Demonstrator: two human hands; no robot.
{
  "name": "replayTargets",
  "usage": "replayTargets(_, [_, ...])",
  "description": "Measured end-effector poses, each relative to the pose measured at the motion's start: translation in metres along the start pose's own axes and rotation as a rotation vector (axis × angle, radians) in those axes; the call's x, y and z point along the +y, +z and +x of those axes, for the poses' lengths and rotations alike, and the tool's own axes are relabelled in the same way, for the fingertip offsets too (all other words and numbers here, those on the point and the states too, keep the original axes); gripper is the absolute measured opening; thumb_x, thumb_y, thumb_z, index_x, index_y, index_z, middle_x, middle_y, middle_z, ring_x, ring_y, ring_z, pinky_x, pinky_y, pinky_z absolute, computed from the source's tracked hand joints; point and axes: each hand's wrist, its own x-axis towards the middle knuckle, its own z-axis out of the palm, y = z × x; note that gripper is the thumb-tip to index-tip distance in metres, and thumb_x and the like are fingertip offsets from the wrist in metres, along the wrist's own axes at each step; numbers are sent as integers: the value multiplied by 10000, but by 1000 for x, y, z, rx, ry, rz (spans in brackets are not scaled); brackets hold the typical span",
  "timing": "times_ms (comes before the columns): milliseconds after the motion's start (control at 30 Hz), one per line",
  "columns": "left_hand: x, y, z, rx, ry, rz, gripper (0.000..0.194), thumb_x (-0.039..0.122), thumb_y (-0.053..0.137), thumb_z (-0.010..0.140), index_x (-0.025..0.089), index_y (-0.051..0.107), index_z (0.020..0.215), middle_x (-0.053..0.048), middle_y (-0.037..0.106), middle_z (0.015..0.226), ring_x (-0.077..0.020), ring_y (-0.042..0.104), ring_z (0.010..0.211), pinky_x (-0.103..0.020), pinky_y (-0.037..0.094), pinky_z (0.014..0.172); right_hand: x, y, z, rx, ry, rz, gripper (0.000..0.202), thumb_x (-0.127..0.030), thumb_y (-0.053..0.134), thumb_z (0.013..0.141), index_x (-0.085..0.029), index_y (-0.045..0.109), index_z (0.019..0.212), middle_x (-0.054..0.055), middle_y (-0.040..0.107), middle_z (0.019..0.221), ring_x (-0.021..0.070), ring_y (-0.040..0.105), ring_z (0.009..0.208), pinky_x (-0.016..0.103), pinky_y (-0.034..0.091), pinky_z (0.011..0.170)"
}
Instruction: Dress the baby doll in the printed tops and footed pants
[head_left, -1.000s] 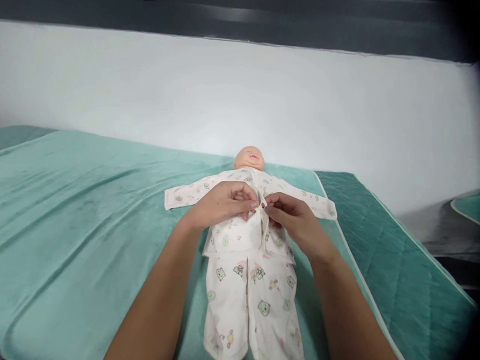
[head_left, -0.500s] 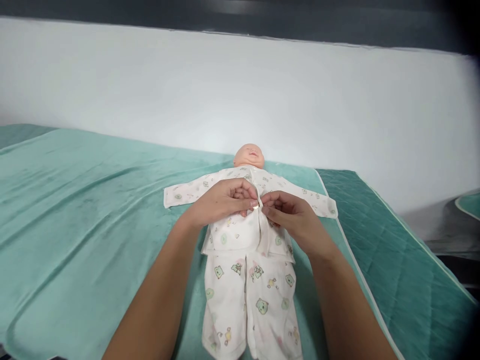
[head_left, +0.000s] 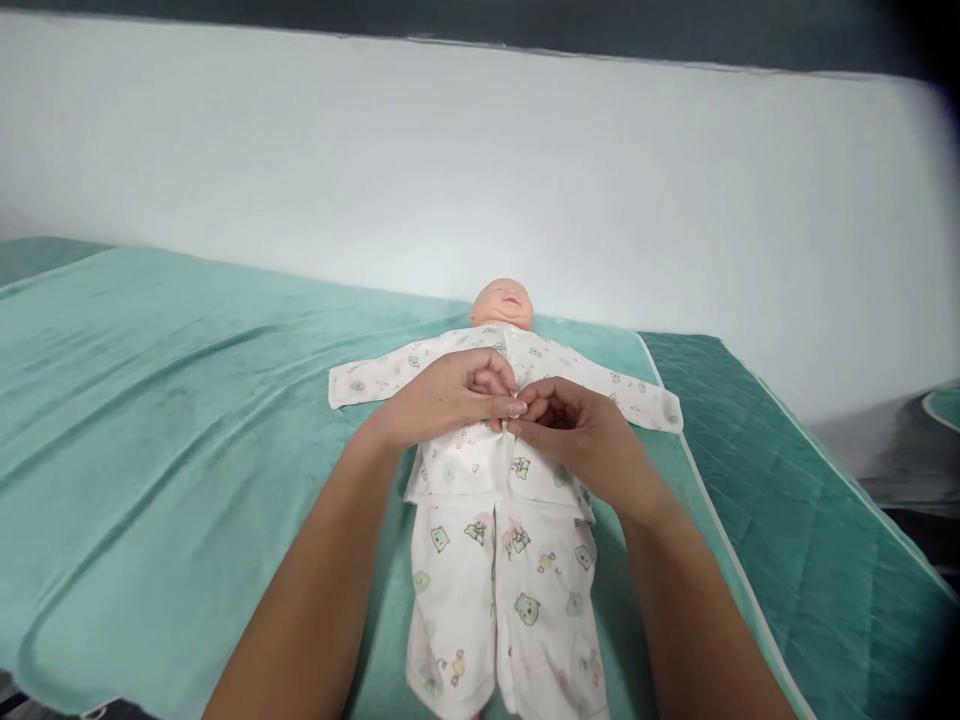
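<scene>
A baby doll (head_left: pixel 501 304) lies on its back, dressed in a white printed shirt (head_left: pixel 465 470) and matching pants (head_left: pixel 454 600). Its sleeves stretch out to both sides. Over the middle of the chest, my left hand (head_left: pixel 457 395) pinches the shirt's front edge between thumb and forefinger. My right hand (head_left: pixel 574 425) pinches the facing edge of the front opening, its fingertips touching those of the left. The fingertips hide the button between them.
A light green blanket (head_left: pixel 187 420) with some creases lies under the doll. To the right a darker green quilted pad (head_left: pixel 780 500) shows beyond the blanket's white edge. A white wall (head_left: pixel 480 170) rises behind the doll's head.
My fingertips have come together over the shirt front, covering the button that showed before. The right front edge has moved left over the other, and the view has tilted slightly.
</scene>
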Motion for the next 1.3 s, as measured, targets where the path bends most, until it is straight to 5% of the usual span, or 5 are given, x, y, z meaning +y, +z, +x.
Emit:
replayTargets(633, [7, -5, -8, -2, -41, 130, 171, 189, 641, 758, 212, 611, 925, 11, 596, 773, -99, 528, 672, -208, 395, 549, 5, 2, 1, 18, -23, 37, 246, -425, 638, 867, -232, 608, 1017, -24, 589, 659, 102, 417, 552, 240, 308, 484])
replayTargets(833, [9, -13, -14, 55, -58, 178, 290, 379, 562, 888, 240, 694, 1105, 5, 614, 675, -103, 515, 590, -233, 411, 550, 13, 0, 6, 294, -116, 335, 114, -353, 626, 875, -247, 587, 895, -37, 540, 666, 91, 427, 521, 230, 310, 455])
replayTargets(967, [9, -14, -15, 22, -80, 243, 284, 441, 575, 885, 223, 746, 946, -2, 623, 703, -93, 508, 595, -225, 405, 551, 13, 11, 5, 485, -250, 171, 70, -313, 616, 880, -244, 617, 888, -5, 603, 740, 131, 546, 657, 272, 423, 591])
replayTargets(1100, [9, -15, -16, -82, -106, 281, 347, 494, 589, 870, 185, 717, 778, -11, 632, 692, -91, 491, 554, -228, 363, 500, 14, 19, 1, 431, -278, -58, 93, -317, 595, 893, -246, 649, 918, 18, 676, 783, 164, 606, 731, 317, 454, 687])
replayTargets(1300, [-2, -4, -2, 422, 195, 267, 269, 396, 490, 949, 222, 690, 995, -45, 701, 1072, -170, 628, 972, -282, 501, 815, 18, 16, 4, 536, -312, -16, 137, -336, 569, 907, -272, 669, 976, 32, 697, 949, 192, 638, 884, 370, 492, 811])
